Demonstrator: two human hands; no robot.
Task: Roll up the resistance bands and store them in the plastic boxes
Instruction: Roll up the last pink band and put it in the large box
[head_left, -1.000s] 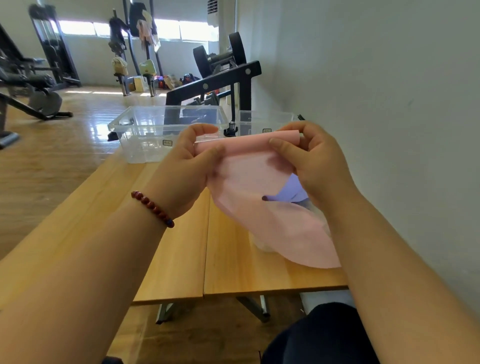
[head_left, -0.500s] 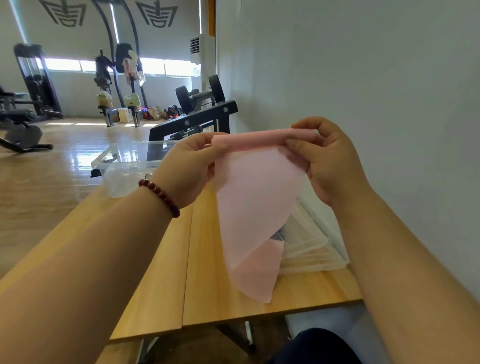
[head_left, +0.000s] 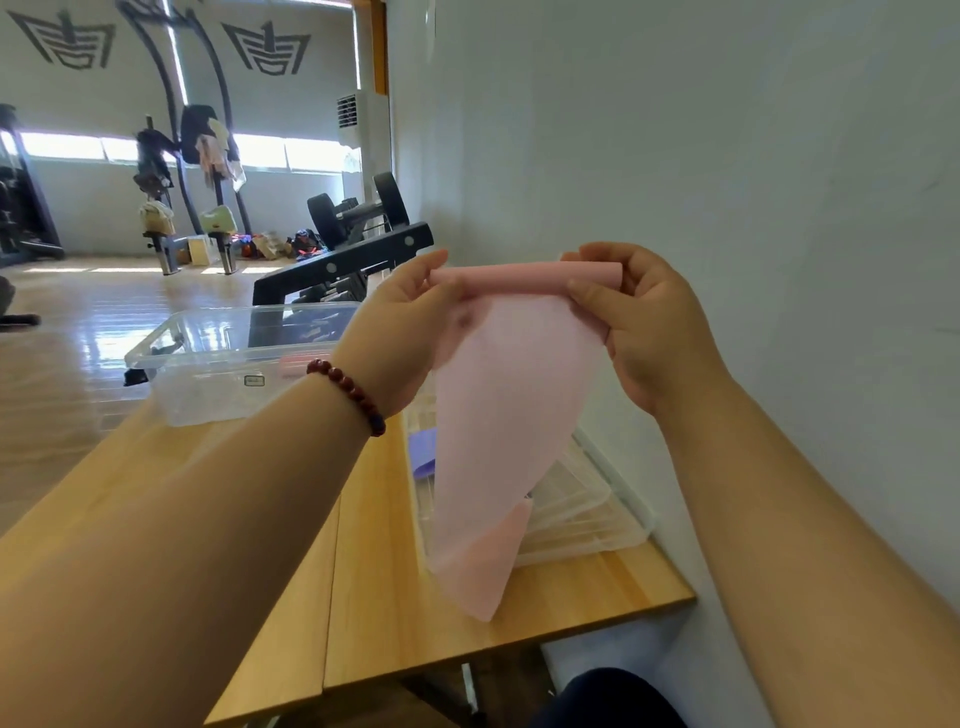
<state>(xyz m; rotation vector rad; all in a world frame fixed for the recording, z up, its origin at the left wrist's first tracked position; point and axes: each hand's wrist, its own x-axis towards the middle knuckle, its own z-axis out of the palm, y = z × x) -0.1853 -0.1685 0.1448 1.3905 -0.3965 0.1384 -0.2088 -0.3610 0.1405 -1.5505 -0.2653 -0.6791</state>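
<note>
A pink resistance band (head_left: 506, 415) hangs in the air above the wooden table (head_left: 374, 587), its top edge rolled into a thin tube. My left hand (head_left: 400, 332) pinches the left end of that roll and my right hand (head_left: 649, 322) pinches the right end. The loose tail narrows to a point just above the table. A clear plastic box (head_left: 208, 374) stands at the far left of the table with a pink roll (head_left: 293, 365) inside. A purple band (head_left: 423, 452) lies partly hidden behind the pink one.
Clear plastic lids or trays (head_left: 587, 514) are stacked on the table's right side by the grey wall (head_left: 727, 156). A black weight rack (head_left: 343, 260) stands beyond the table. Gym machines line the far wall over a wooden floor (head_left: 67, 322).
Both hands have lifted the band higher, so it now hangs free. The roll at its top has grown thicker and the hanging tail shorter.
</note>
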